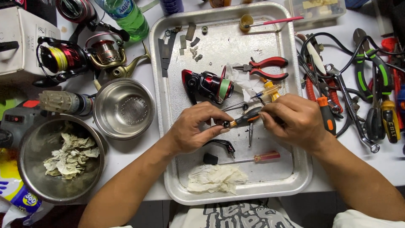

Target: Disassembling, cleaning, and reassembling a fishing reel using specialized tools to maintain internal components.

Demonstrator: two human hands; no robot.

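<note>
We are in the middle of working a small part with a tool, held over the centre of the metal tray [160, 63]. Our left hand [192, 131] pinches a small dark, brass-tipped piece [229, 123] between thumb and forefinger, fingers [215, 115] nearly closed on it. Our right hand [295, 120] is clenched around the black-and-orange tool handle [251, 117], whose tip meets that piece. The next move, we judge, calls for a steady left grip while the right turns. Just above lies the red-and-black fishing reel [209, 85]; below, a red-handled screwdriver [249, 159].
</note>
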